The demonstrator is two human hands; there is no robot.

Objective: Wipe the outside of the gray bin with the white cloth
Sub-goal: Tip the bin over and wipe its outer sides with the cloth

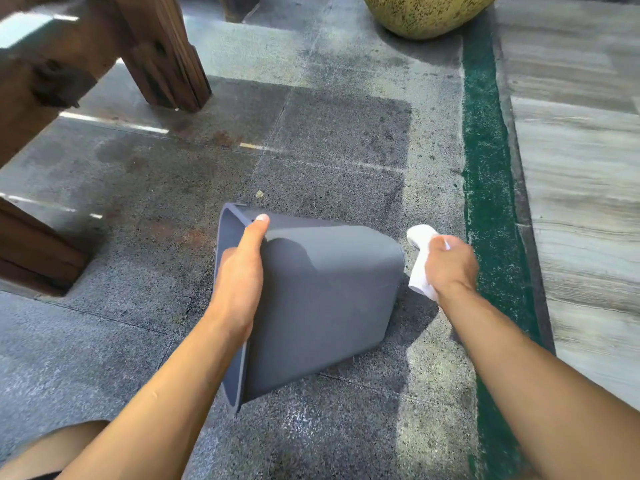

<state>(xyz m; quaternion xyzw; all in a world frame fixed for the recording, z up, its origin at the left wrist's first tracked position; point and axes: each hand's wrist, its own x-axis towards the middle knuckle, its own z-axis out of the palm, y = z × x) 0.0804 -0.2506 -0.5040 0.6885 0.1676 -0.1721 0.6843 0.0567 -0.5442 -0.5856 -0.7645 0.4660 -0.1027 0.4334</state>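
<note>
Wooden legs (pixel 162 53) and pot (pixel 426 12) stand apart; left hand (pixel 239 282) grips gray bin (pixel 322 299); right hand (pixel 450 265) clutches white cloth (pixel 420 258).

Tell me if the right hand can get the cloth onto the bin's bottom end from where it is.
Probably yes: the right hand grips the white cloth just beside the gray bin, nothing between.

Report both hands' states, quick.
Left hand: closed, gripping the gray bin at its rim.
Right hand: closed, holding the white cloth, apart from the bin.
</note>
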